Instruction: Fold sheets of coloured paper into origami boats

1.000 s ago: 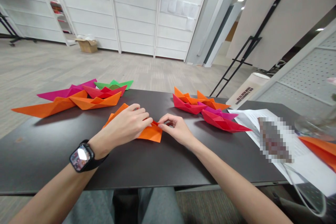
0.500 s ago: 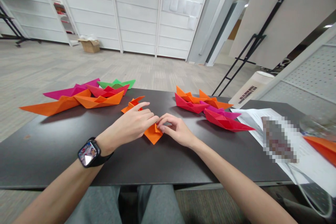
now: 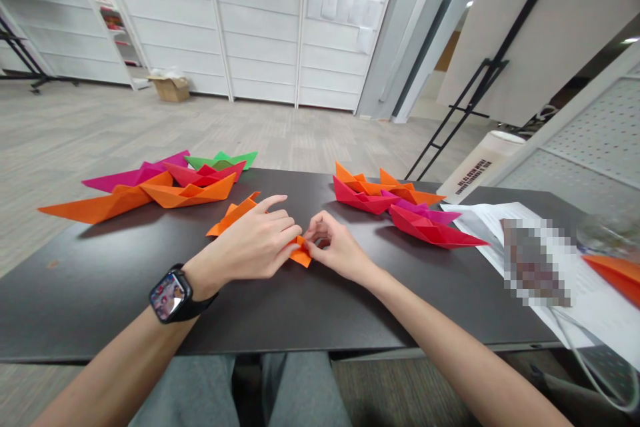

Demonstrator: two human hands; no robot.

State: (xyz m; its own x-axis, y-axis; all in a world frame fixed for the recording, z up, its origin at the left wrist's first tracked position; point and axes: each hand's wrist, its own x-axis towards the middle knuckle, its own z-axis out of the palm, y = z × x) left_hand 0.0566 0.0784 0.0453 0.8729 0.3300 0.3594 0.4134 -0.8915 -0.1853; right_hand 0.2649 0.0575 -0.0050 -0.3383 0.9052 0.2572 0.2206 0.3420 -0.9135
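Observation:
A folded orange paper [image 3: 302, 255] lies between my two hands at the middle of the dark table. My left hand [image 3: 263, 240], with a black watch on its wrist, is over the paper and pinches its left side. With thumb and fingertips, my right hand [image 3: 336, 247] grips the paper's upper right part. More folded orange paper [image 3: 231, 215] sticks out to the left behind my left hand; the part under that hand is hidden, so I cannot tell how it joins the piece at my fingertips.
Folded paper boats stand at the left [image 3: 187, 192] and at the right [image 3: 433, 230] of the dark table [image 3: 300, 320]. White sheets [image 3: 595, 320], a cable and another orange paper piece [image 3: 617, 273] lie at the far right, near a white roll [image 3: 480, 167].
The orange paper between my hands has turned, with its far end swinging left and toward me. Less of its near corner shows. My hands stay nearly in place, still gripping it.

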